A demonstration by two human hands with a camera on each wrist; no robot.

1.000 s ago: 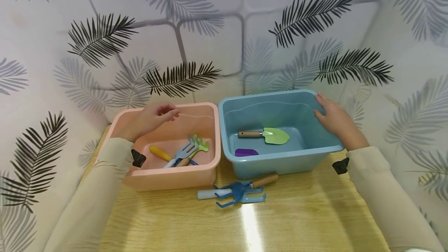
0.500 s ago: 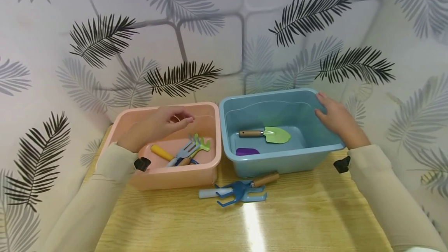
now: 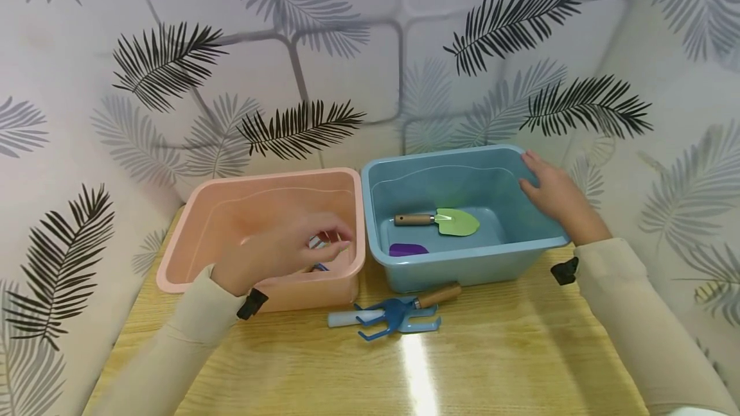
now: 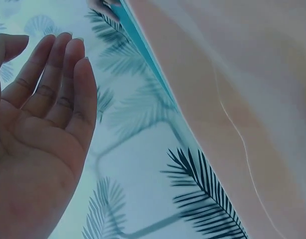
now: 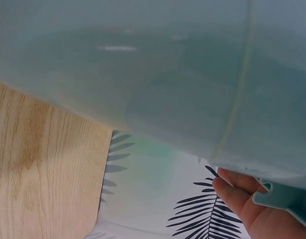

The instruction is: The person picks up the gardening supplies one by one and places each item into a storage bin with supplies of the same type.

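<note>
My left hand (image 3: 289, 246) is over the peach bin (image 3: 266, 180), above the tools lying in it. Its fingers are loosely bent with nothing held, as the left hand (image 4: 43, 119) in the left wrist view shows. Beneath it, a pale-blue hand fork (image 3: 317, 242) and a bit of dark blue are partly visible; the other tools are hidden. My right hand (image 3: 557, 198) holds the right rim of the blue bin (image 3: 462, 259), thumb inside and fingers outside. A green trowel (image 3: 457, 222) with a wooden handle lies in this bin, beside a partly hidden purple piece (image 3: 408, 250).
In front of the bins, a dark blue claw rake (image 3: 396, 314) with a wooden handle lies across a light-blue tool (image 3: 347, 318) with a pale handle. Both rest on the wooden table (image 3: 491, 352). A leaf-patterned covering (image 3: 370, 82) stands close behind the bins.
My left hand has moved right and lower, from the peach bin's back-left area to over its tools, covering most of them. The right hand stays on the blue bin's rim.
</note>
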